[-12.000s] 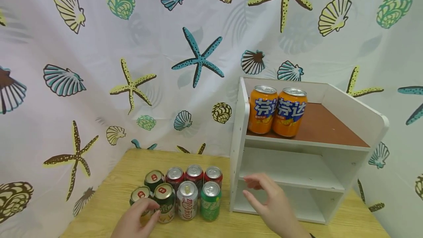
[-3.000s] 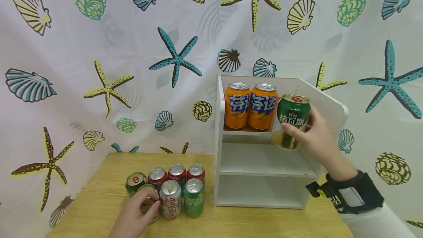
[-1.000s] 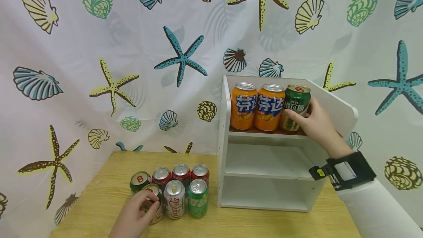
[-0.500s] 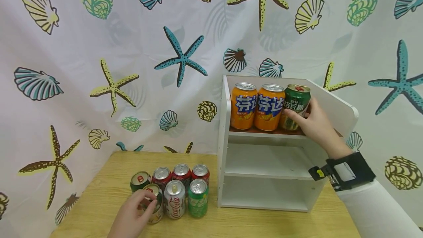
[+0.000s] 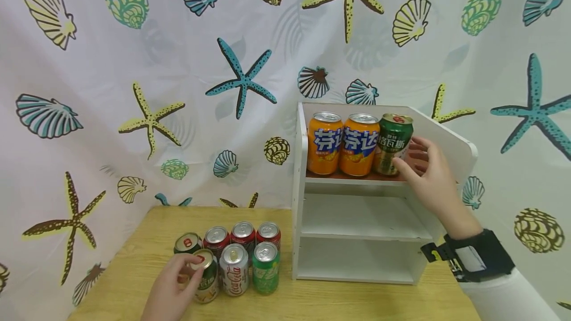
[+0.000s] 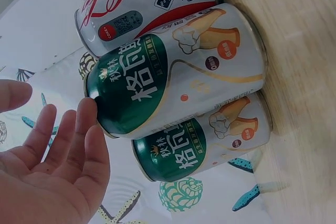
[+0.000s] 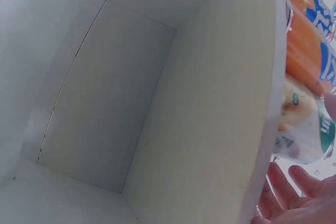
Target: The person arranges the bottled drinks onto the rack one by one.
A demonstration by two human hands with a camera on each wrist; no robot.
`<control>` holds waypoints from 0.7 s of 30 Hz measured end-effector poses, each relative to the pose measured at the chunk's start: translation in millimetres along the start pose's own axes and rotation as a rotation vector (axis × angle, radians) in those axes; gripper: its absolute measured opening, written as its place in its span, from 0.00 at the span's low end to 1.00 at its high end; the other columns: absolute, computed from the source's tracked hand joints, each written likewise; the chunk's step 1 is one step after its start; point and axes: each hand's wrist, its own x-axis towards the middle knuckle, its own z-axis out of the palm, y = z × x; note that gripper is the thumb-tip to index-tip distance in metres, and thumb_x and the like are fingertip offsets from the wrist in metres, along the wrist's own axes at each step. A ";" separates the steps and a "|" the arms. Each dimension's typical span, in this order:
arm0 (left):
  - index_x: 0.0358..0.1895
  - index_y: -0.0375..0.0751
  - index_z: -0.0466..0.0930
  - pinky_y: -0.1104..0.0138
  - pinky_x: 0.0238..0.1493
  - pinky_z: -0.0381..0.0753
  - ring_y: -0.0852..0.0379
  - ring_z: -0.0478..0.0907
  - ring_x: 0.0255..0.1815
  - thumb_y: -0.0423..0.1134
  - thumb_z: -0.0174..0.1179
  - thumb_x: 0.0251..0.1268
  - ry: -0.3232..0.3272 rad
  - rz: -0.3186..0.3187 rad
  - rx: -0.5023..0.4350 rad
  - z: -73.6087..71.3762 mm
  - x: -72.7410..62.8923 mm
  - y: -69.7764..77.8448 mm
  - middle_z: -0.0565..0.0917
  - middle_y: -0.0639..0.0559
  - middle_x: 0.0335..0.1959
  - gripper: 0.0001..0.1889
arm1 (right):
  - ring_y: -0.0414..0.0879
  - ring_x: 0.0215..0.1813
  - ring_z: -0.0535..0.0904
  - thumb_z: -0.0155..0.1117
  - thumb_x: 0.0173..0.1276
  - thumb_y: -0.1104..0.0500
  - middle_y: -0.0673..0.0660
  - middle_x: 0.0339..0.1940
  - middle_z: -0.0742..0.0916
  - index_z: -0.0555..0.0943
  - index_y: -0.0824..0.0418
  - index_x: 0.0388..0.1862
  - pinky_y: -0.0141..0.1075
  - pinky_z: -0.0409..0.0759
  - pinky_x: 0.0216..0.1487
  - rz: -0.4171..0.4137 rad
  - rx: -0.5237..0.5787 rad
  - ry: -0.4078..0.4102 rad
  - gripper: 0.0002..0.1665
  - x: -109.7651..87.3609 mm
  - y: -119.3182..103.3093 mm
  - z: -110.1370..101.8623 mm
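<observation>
My right hand (image 5: 432, 177) is beside a green and gold soda can (image 5: 394, 142) on the top shelf, its fingers loosely spread and off the can's right side. The thumb overlaps the can's lower front edge in the head view. Two orange soda cans (image 5: 324, 147) stand upright to its left. Down at the table, my left hand (image 5: 171, 284) has relaxed fingers right at the top rim of another green can (image 6: 173, 72), not wrapped around it. A second green can (image 6: 202, 142) stands close to it, partly hidden. A silver Coca-Cola can (image 5: 234, 271) is on its other side.
A green soda can (image 5: 265, 271) stands at the right end of the front row. Several dark red cans (image 5: 243, 237) are behind. The white shelf unit (image 5: 300, 202) rises at the table's right, with two lower compartments (image 5: 357, 261). A shell-patterned cloth hangs behind.
My right hand carried a green can up and set it upright beside the orange cans. In the last half second its fingers came off the can. My left hand stays by the front green can.
</observation>
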 end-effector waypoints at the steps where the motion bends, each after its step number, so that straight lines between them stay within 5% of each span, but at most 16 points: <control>1: 0.47 0.46 0.82 0.70 0.36 0.78 0.69 0.75 0.35 0.35 0.67 0.70 0.003 -0.002 -0.001 -0.2 -0.1 -0.7 0.82 0.54 0.42 0.07 | 0.67 0.70 0.70 0.59 0.79 0.46 0.71 0.72 0.71 0.55 0.65 0.81 0.57 0.74 0.70 -0.007 -0.003 0.013 0.43 -2.9 0.0 -0.2; 5: 0.49 0.44 0.81 0.70 0.36 0.78 0.67 0.76 0.37 0.35 0.67 0.70 0.002 -0.030 0.003 -0.8 0.0 -2.9 0.81 0.51 0.45 0.09 | 0.64 0.68 0.72 0.62 0.78 0.49 0.67 0.70 0.74 0.60 0.64 0.79 0.23 0.73 0.63 -0.038 -0.014 0.065 0.39 -15.8 -3.7 -0.2; 7: 0.51 0.44 0.80 0.70 0.37 0.79 0.66 0.76 0.37 0.37 0.67 0.71 -0.003 -0.055 0.017 -1.3 0.2 -3.9 0.81 0.49 0.46 0.10 | 0.64 0.67 0.72 0.64 0.77 0.51 0.67 0.69 0.75 0.62 0.64 0.78 0.16 0.66 0.56 -0.063 -0.016 0.089 0.39 -23.3 -6.7 1.1; 21: 0.63 0.36 0.70 0.71 0.37 0.77 0.58 0.77 0.42 0.42 0.64 0.73 -0.089 -0.162 0.048 -4.2 1.9 -16.8 0.75 0.41 0.52 0.22 | 0.50 0.62 0.75 0.71 0.69 0.64 0.61 0.64 0.79 0.68 0.62 0.75 0.13 0.62 0.61 -0.226 -0.021 0.105 0.38 -76.0 -24.8 34.8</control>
